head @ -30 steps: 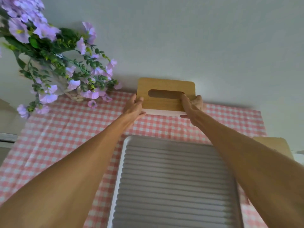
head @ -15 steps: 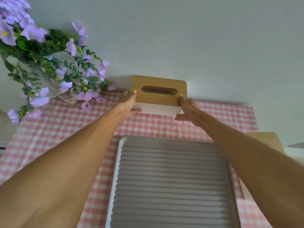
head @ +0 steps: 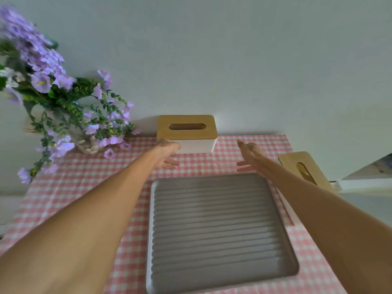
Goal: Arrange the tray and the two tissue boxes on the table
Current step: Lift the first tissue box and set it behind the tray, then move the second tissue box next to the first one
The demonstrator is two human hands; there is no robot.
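A white tissue box with a wooden slotted lid stands at the table's far edge against the wall. A grey ribbed tray with a white rim lies in front of it. A second wooden-lidded tissue box sits at the right edge, partly hidden behind my right forearm. My left hand hovers open just in front of the first box's left corner. My right hand is open too, to the right of that box and apart from it, above the tray's far edge.
A vase of purple flowers with green leaves stands at the back left, its stems leaning toward the first box. A pink-and-white checked cloth covers the table. The pale wall runs directly behind.
Both hands have let go of the first tissue box and drawn back toward me, fingers spread. The box now rests on the table against the wall.
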